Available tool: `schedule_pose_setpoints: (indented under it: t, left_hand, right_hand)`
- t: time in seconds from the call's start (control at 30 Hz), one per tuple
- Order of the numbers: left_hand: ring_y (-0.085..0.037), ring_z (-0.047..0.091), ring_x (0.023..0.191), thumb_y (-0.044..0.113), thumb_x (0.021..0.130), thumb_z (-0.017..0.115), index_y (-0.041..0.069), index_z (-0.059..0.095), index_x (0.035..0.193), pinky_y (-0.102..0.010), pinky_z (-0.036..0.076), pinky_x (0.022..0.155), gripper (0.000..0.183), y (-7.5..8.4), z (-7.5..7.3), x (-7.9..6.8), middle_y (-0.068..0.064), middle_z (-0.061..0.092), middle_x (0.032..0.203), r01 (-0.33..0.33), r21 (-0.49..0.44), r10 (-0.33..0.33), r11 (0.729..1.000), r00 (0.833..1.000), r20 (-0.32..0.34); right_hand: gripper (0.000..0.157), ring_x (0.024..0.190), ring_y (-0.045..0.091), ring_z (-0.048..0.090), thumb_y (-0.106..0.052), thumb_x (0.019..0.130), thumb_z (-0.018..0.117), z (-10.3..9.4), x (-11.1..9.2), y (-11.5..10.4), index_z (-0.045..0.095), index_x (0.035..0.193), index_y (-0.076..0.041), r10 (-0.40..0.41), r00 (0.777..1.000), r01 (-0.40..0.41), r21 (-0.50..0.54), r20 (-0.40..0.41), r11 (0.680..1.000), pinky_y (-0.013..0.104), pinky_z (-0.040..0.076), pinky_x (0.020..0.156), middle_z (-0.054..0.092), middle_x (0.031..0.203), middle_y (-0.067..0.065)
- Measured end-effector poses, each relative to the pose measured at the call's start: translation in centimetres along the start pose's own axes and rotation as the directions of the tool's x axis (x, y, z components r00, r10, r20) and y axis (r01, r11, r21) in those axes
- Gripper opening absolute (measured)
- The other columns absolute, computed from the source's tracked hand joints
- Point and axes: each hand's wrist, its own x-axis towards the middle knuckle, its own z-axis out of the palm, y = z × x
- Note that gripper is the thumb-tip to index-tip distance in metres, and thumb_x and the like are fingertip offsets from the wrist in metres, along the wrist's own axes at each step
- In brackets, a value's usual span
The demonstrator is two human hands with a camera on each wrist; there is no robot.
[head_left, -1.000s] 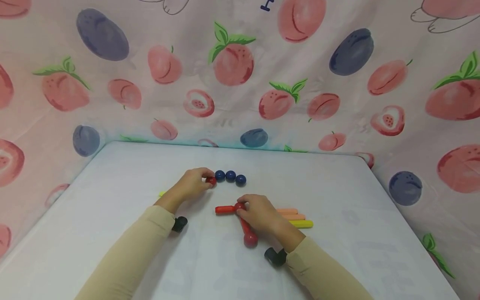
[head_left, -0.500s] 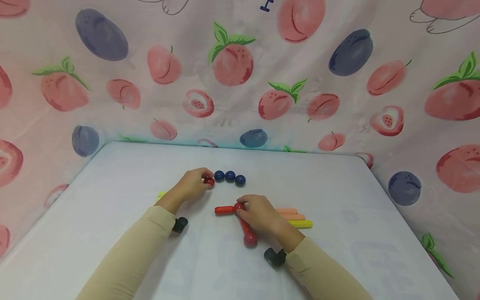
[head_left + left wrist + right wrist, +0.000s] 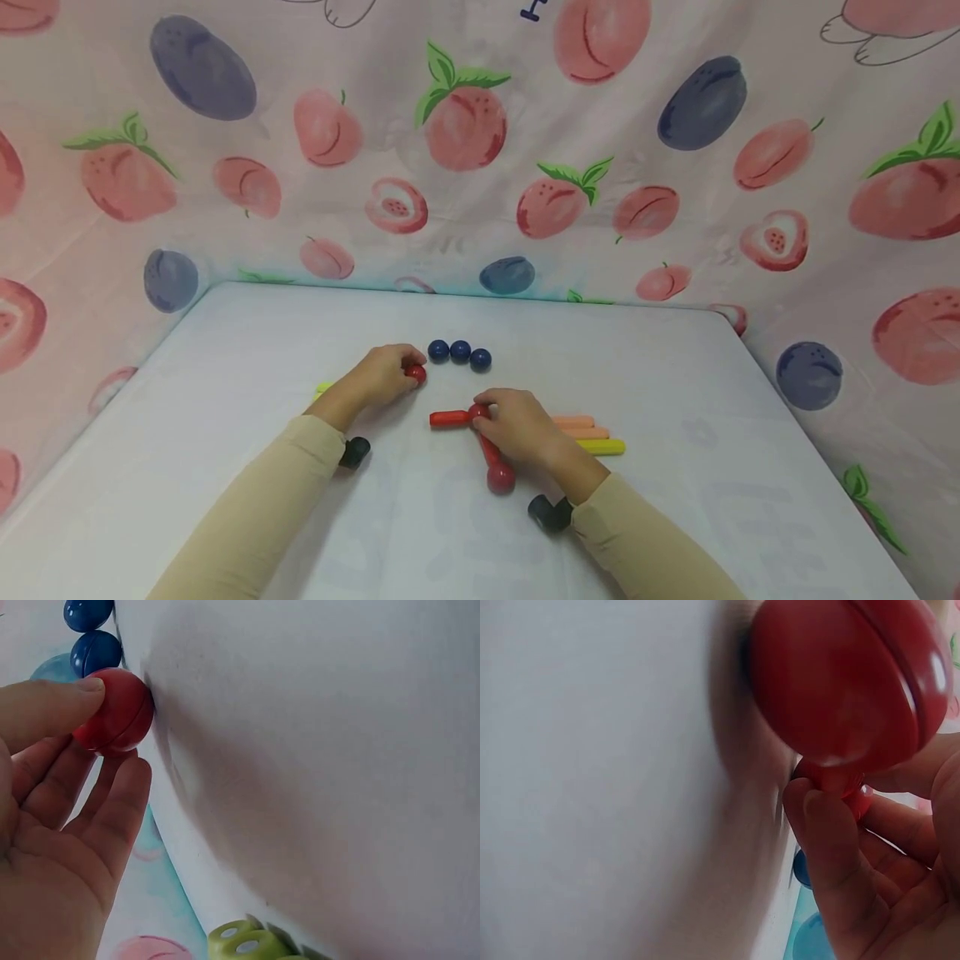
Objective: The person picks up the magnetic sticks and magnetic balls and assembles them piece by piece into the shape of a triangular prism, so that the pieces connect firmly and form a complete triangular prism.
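My left hand pinches a loose red ball low over the white table. Thumb and fingers lie on either side of that ball in the left wrist view. My right hand grips the red ball at the corner of a small assembly. From this corner one red rod points left, and another red rod runs toward me to a second red ball. That near ball looms large in the right wrist view, partly covering the grip. Several fingers of the right hand are hidden.
Three blue balls sit in a row behind the hands. Orange sticks and a yellow stick lie right of my right hand. Yellow-green pieces lie near the left forearm. A fruit-print cloth rises behind the white table.
My left hand has drawn the loose red ball away from the blue balls, slightly left and toward me. The right hand and its assembly have stayed in place.
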Motion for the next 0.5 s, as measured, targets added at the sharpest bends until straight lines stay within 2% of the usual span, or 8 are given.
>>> schedule_pose_setpoints:
  t: [0.27, 0.5]
  left_hand:
    - [-0.028, 0.055, 0.106, 0.0, 0.09, 0.068, 0.005, 0.065, 0.125, -0.041, 0.05, 0.096, 0.035, 0.1, -0.1, -0.7, -0.01, 0.063, 0.113, 0.009, 0.048, -0.011, 0.999, 0.999, 0.037]
    - [-0.022, 0.058, 0.097, 0.008, 0.089, 0.075, 0.005, 0.067, 0.121, -0.036, 0.053, 0.088, 0.034, 0.0, 0.1, -1.9, -0.006, 0.065, 0.103, -0.027, 0.058, 0.023, 0.998, 0.998, 0.061]
  right_hand:
    - [0.04, 0.091, 0.019, 0.057, -0.021, 0.094, 0.07, 0.1, 0.1, 0.1, 0.065, 0.132, -0.009, -0.004, 1.0, 0.004, 0.003, -0.004, 1.0, 0.027, 0.051, 0.063, 0.066, 0.114, 0.004]
    - [0.04, 0.086, 0.018, 0.057, -0.02, 0.094, 0.071, 0.1, 0.0, 0.1, 0.065, 0.132, -0.008, -0.002, 1.0, 0.002, -0.002, -0.01, 1.0, 0.027, 0.05, 0.062, 0.067, 0.11, 0.004]
